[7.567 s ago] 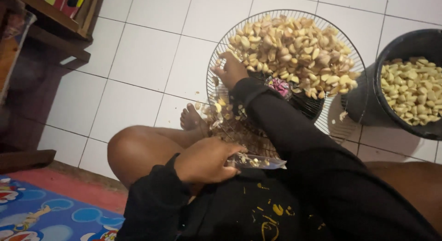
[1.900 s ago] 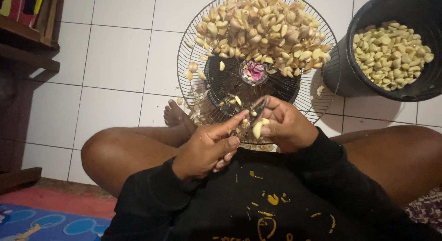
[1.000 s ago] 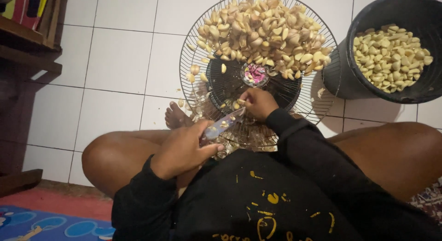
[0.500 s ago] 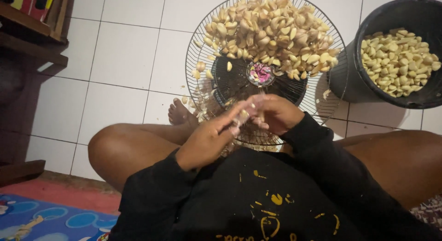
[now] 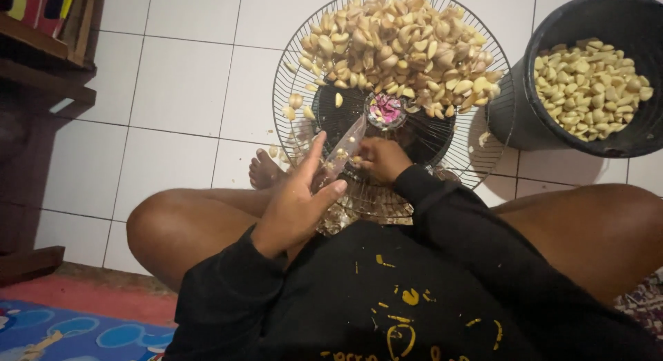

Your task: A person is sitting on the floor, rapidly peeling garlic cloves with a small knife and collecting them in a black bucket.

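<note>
My left hand (image 5: pixel 293 209) grips the knife (image 5: pixel 343 152); my right hand (image 5: pixel 380 159) closes on a clove at the near edge of the wire grille (image 5: pixel 290 78). Peeled cloves nearly fill the black bucket (image 5: pixel 525 119); a large unpeeled garlic pile (image 5: pixel 394 47) remains.

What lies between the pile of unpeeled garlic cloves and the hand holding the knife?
Head view: a few stray cloves on bare wire grille, between the garlic pile and left hand.
</note>
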